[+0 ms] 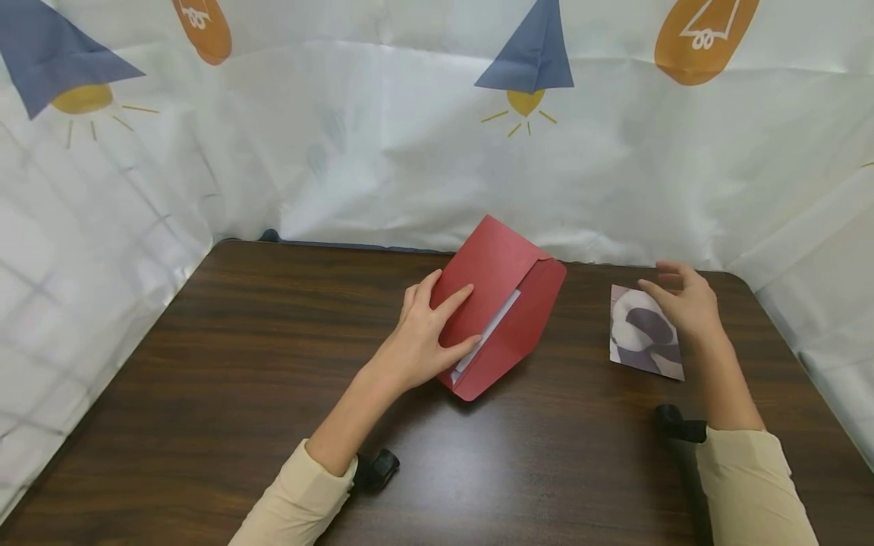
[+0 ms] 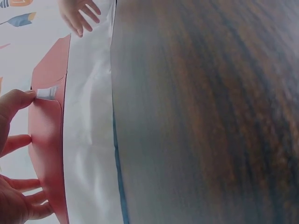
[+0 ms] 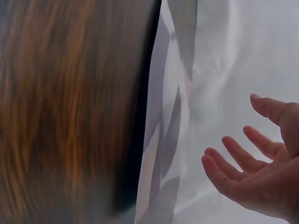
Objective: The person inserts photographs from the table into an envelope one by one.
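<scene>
My L hand [image 1: 425, 337], fingers splayed, is on the red paper envelope [image 1: 493, 271] nr far edge of the dark wood-grain desk [image 1: 273, 364], R hand [image 1: 688, 305], fingers apart, by the grey-and-white printed card [image 1: 642, 337] nr far R corner; both prob. light, crease-prone, so pinch edges.

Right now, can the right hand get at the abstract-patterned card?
Likely yes: the right hand hovers at the abstract-patterned card's upper right edge, holding nothing, and nothing visible lies on the card. The left hand is well clear, at the red envelope.
</scene>
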Available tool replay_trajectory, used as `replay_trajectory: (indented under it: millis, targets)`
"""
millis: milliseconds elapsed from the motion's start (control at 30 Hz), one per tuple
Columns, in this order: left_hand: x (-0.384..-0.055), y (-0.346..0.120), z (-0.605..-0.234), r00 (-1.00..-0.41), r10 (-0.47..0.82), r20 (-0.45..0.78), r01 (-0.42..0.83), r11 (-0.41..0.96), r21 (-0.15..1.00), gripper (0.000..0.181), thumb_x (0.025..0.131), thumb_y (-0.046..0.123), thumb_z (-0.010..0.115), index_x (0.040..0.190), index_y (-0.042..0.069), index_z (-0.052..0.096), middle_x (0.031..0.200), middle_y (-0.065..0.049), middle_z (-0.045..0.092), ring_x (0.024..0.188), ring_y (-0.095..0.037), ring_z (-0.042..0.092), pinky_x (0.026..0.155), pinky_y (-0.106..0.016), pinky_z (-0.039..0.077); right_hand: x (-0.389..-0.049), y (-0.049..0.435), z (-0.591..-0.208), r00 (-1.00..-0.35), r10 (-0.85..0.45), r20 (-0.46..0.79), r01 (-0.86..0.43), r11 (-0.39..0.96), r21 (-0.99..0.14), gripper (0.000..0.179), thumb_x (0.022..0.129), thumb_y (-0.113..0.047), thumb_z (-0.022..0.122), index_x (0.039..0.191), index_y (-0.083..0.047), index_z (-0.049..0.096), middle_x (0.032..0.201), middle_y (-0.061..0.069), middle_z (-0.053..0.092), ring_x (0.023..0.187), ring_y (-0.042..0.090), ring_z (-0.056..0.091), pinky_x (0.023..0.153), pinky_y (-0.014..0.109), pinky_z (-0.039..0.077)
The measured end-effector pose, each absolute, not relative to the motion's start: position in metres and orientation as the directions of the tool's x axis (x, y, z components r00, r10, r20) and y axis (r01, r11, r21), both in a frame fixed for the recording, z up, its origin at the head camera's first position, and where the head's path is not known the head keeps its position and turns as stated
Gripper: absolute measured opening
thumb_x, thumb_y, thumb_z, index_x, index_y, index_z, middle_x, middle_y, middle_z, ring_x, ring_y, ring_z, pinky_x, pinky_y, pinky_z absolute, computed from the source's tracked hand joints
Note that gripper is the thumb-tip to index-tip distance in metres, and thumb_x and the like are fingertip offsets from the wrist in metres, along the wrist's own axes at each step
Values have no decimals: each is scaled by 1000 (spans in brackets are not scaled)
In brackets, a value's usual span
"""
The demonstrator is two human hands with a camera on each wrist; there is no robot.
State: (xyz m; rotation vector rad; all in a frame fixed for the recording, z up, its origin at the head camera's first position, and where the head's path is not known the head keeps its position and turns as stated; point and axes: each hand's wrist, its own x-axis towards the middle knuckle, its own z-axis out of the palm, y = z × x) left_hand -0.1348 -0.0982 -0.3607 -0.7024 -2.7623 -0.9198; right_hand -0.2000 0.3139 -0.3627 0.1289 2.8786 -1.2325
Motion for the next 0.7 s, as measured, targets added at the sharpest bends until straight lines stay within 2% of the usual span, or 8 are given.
replay_trajectory:
  millis: [533,700]
  targets:
    - [-135,-97,-363,-881,386,273,473,708,524,69,94,31,80,155,14,54,166,-25,27,147,-44,29,102,-53,55,-206,334,-369,-998,44,-41,60,745,-664,69,110,-36,52,157,12,34,151,47,38,135,65,43,102,72,41]
    - [-135,-97,-364,-878,389,278,478,704,525,69,94,31,80,155,13,54,166,-26,27,147,-44,30,102,-53,55,-209,340,-373,-998,46,-42,62,761,-646,68,109,-35,54,154,13,35,149,48,39,136,66,38,104,74,38]
